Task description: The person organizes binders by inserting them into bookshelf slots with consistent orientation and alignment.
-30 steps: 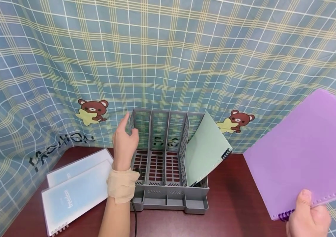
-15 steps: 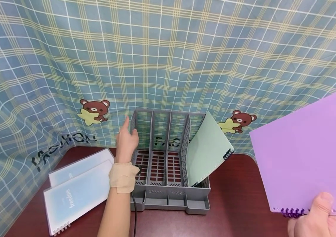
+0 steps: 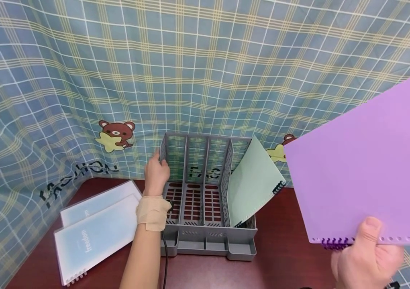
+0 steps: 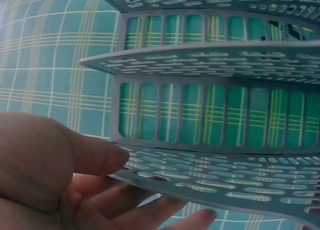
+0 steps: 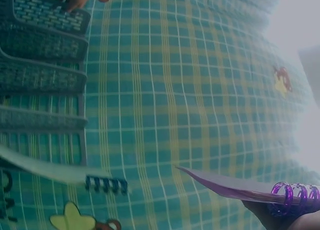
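Observation:
A grey file organizer [image 3: 205, 232] with upright perforated dividers stands on the table. My left hand [image 3: 156, 172] is at its left side panel; in the left wrist view the thumb [image 4: 102, 157] lies on the panel's inner side and the fingers pass behind it, gripping the edge. My right hand [image 3: 369, 253] holds a purple spiral notebook [image 3: 367, 168] by its bound edge, thumb on the cover, raised right of the organizer. In the right wrist view the notebook [image 5: 225, 187] appears edge-on. A pale green spiral notebook [image 3: 253, 184] leans in the rightmost slot.
Two light blue notebooks [image 3: 96, 237] overlap on the dark red table [image 3: 277, 249] at the left. A black cable [image 3: 165, 257] runs down from my left wrist past the organizer. A plaid curtain [image 3: 205, 72] hangs behind and at the sides.
My left hand has come down onto the organizer's left panel. My right hand first moved right with the purple notebook, turning its broad face to view, then shifted back left and slightly up.

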`<state>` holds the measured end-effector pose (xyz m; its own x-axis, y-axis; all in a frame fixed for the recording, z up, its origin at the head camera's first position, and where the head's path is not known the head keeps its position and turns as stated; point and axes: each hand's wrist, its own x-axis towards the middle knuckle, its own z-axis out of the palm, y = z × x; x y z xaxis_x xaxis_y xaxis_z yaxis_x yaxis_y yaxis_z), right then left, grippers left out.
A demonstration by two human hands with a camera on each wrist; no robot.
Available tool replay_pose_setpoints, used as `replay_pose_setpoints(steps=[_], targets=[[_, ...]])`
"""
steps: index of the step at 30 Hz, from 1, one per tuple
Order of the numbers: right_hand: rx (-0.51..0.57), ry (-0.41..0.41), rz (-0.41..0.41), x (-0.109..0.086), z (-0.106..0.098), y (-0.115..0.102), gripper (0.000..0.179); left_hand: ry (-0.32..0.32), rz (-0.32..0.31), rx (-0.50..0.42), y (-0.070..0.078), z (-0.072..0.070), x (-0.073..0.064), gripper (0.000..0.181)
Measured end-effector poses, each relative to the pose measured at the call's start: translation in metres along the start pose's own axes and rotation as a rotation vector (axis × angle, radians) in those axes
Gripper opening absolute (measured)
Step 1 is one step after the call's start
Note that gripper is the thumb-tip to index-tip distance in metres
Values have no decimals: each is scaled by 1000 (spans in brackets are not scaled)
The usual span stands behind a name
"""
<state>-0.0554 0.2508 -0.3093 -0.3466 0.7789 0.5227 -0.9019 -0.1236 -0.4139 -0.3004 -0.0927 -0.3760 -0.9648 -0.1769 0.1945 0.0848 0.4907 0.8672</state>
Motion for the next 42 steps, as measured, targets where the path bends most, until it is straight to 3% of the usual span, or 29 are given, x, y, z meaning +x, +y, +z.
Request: replay_pose_setpoints(steps=[7, 14, 17, 23, 27, 33, 42], targets=[[-38, -194, 56, -4, 4, 20, 32, 47, 55, 17, -9, 7, 2, 45], [-88, -245, 46, -7, 10, 41, 23, 66, 72, 20, -11, 11, 3, 36], [-172, -276, 36, -6, 11, 46, 21, 66, 75, 34, -11, 10, 4, 36], [-459, -296, 35, -4, 12, 55, 24, 59, 62, 64, -13, 8, 5, 41], [-523, -340, 53, -6, 15, 66, 25, 67, 44, 76, -14, 7, 5, 46], [-745, -382, 35, -12, 18, 83, 34, 100, 62, 78, -15, 7, 6, 41], [-825, -406, 74, -24, 18, 103, 35, 106, 77, 72, -17, 10, 8, 40]])
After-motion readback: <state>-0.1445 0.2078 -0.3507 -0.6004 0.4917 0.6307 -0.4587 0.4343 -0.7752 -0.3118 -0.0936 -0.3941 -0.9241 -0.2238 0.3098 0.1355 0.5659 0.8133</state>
